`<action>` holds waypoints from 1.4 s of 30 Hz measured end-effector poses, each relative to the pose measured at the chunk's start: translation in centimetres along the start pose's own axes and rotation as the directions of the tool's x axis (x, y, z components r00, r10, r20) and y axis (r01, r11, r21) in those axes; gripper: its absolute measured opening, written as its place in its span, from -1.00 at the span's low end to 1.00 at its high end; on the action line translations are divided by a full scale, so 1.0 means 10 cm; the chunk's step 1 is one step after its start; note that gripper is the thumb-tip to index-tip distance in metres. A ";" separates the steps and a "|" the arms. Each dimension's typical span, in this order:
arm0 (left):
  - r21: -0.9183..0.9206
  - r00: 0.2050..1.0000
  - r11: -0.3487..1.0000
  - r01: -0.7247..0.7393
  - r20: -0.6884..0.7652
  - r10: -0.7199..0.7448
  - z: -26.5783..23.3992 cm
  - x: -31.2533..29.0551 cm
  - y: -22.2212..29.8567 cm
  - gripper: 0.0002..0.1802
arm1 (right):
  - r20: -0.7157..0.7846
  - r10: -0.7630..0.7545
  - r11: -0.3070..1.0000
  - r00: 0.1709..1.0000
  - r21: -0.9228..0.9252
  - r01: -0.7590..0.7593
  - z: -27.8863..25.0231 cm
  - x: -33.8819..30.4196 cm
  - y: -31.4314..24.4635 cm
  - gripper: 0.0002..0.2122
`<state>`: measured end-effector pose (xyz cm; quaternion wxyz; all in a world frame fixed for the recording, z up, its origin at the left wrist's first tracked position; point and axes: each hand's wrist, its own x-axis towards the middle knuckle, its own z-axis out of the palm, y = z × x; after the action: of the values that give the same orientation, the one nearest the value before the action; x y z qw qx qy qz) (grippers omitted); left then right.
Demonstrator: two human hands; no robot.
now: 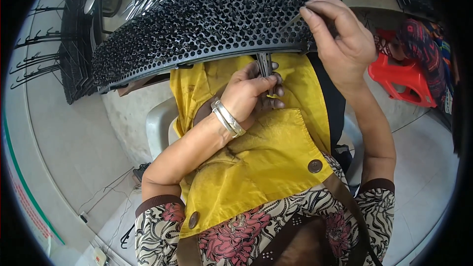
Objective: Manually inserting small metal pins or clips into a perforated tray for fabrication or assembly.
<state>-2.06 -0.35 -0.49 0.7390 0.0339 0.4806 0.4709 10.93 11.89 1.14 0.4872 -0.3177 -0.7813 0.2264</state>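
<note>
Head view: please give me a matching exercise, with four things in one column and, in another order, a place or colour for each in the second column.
Things:
1. left hand
2. right hand
3. black perforated rack
4. red plastic stool

Places or colours:
A. on the floor at the right edge
B. pinching a thin metal piece at the rack's right end
C. above the yellow apron, full of small holes and pins
D. below the rack, gripping a bundle of thin metal pieces

Pairs: 1-D, 2-B, 3-C, 4-A
</note>
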 end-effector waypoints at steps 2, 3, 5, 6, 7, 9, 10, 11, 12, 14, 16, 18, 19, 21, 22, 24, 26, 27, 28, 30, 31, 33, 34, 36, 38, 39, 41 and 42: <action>-0.074 0.999 0.997 0.003 0.032 -0.001 0.01 -0.03 0.01 -0.80 | -0.024 -0.261 0.965 0.965 -0.004 0.261 0.07 0.00 0.08 -0.88; -0.075 0.999 0.997 0.004 0.032 -0.001 0.02 -0.04 0.01 -0.80 | -0.023 -0.261 0.965 0.965 -0.004 0.261 0.10 -0.01 0.11 -0.88; -0.093 0.999 0.996 0.005 0.039 -0.001 0.03 -0.06 0.00 -0.81 | 0.023 -0.397 0.916 0.917 -0.042 0.398 0.15 -0.04 0.15 -0.87; -0.095 0.999 0.995 0.005 0.039 -0.001 0.02 -0.05 -0.01 -0.81 | 0.044 -0.413 0.910 0.910 -0.009 0.414 0.19 -0.05 0.15 -0.84; -0.120 0.999 0.993 -0.001 0.047 0.006 0.00 -0.05 -0.03 -0.82 | 0.045 -0.413 0.910 0.910 -0.007 0.414 0.20 -0.06 0.15 -0.84; -0.148 0.998 0.989 -0.005 0.054 0.013 -0.01 -0.05 -0.04 -0.83 | 0.220 -0.440 0.885 0.870 -0.059 0.462 0.21 -0.09 0.15 -0.81; -0.163 0.998 0.986 -0.016 0.054 0.025 0.00 -0.06 -0.03 -0.83 | 0.281 -0.417 0.881 0.864 -0.109 0.460 0.22 -0.12 0.16 -0.78; -0.179 0.998 0.984 -0.026 0.054 0.036 0.00 -0.06 -0.02 -0.84 | 0.282 -0.416 0.881 0.864 -0.109 0.460 0.22 -0.15 0.16 -0.78; -0.179 0.998 0.983 -0.025 0.054 0.035 0.01 -0.07 -0.02 -0.84 | 0.277 -0.408 0.888 0.870 -0.100 0.448 0.21 -0.17 0.16 -0.79; -0.176 0.999 0.984 -0.038 0.023 0.043 0.03 -0.08 -0.01 -0.85 | 0.271 -0.402 0.894 0.875 -0.092 0.439 0.19 -0.19 0.14 -0.80; -0.171 0.999 0.984 -0.041 -0.001 0.041 0.04 -0.10 0.00 -0.85 | 0.187 -0.348 0.933 0.919 -0.024 0.358 0.16 -0.23 0.09 -0.83; -0.167 0.999 0.985 -0.045 -0.028 0.041 0.03 -0.10 0.00 -0.86 | 0.256 -0.138 0.990 0.957 0.070 0.124 0.09 -0.30 -0.07 -0.83; -0.166 0.999 0.985 -0.051 -0.022 0.048 0.04 -0.10 0.00 -0.85 | 0.340 0.073 0.983 0.938 0.135 -0.125 0.04 -0.32 -0.13 -0.84; -0.165 0.998 0.985 -0.057 -0.014 0.055 0.05 -0.10 -0.01 -0.84 | 0.361 0.116 0.973 0.925 0.148 -0.179 0.00 -0.32 -0.16 -0.84; -0.152 0.998 0.987 -0.055 0.014 0.058 0.06 -0.10 -0.01 -0.82 | 0.434 0.190 0.941 0.881 0.176 -0.290 -0.04 -0.32 -0.17 -0.86; -0.138 0.997 0.989 -0.055 0.045 0.061 0.07 -0.10 -0.01 -0.81 | 0.505 0.255 0.897 0.824 0.194 -0.397 -0.08 -0.30 -0.18 -0.87; -0.151 0.996 0.988 -0.042 0.073 0.053 0.07 -0.10 -0.02 -0.79 | 0.592 0.387 0.726 0.707 0.277 -0.629 -0.11 -0.29 -0.18 -0.90; -0.150 0.996 0.988 -0.042 0.075 0.054 0.07 -0.10 -0.01 -0.79 | 0.590 0.387 0.727 0.708 0.277 -0.628 -0.12 -0.28 -0.18 -0.90; -0.166 0.997 0.985 -0.046 0.057 0.056 0.06 -0.10 -0.01 -0.78 | 0.505 0.377 0.785 0.777 0.271 -0.557 -0.13 -0.27 -0.17 -0.92; -0.183 0.997 0.982 -0.053 0.036 0.061 0.03 -0.10 0.00 -0.77 | 0.297 0.324 0.882 0.898 0.249 -0.401 -0.13 -0.20 -0.17 -0.93; -0.163 0.998 0.985 -0.055 0.028 0.060 0.01 -0.10 -0.01 -0.74 | 0.295 0.325 0.883 0.898 0.247 -0.400 -0.14 -0.16 -0.15 -0.93; -0.143 0.998 0.988 -0.056 0.020 0.060 0.00 -0.09 -0.02 -0.70 | 0.051 0.047 0.996 0.998 0.075 -0.051 -0.12 -0.08 -0.10 -0.91; -0.154 0.998 0.986 -0.062 0.017 0.066 0.00 -0.09 -0.03 -0.70 | 0.008 0.045 0.994 0.999 0.099 -0.046 -0.07 -0.07 -0.09 -0.90; -0.166 0.997 0.984 -0.070 0.013 0.073 0.00 -0.08 -0.03 -0.70 | -0.010 -0.064 0.997 0.998 0.042 0.064 0.00 -0.04 -0.07 -0.90; -0.136 0.996 0.987 -0.085 0.000 0.086 -0.01 -0.08 -0.04 -0.70 | -0.021 -0.173 0.985 0.985 -0.013 0.173 0.06 -0.03 -0.03 -0.90; -0.137 0.996 0.987 -0.086 -0.002 0.087 0.00 -0.09 -0.04 -0.70 | 0.002 -0.263 0.965 0.965 0.015 0.263 0.09 -0.03 0.01 -0.89; -0.164 0.995 0.982 -0.097 -0.016 0.096 0.01 -0.10 -0.04 -0.75 | 0.023 -0.349 0.936 0.937 0.046 0.348 0.15 -0.04 0.06 -0.88; -0.165 0.995 0.982 -0.097 -0.017 0.095 0.02 -0.10 -0.04 -0.75 | 0.042 -0.403 0.915 0.914 0.043 0.401 0.19 -0.06 0.08 -0.87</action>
<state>-1.74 -1.26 0.05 0.7134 -0.0067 0.4410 0.5445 9.59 11.92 -0.53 0.5089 -0.1365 -0.8379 0.1424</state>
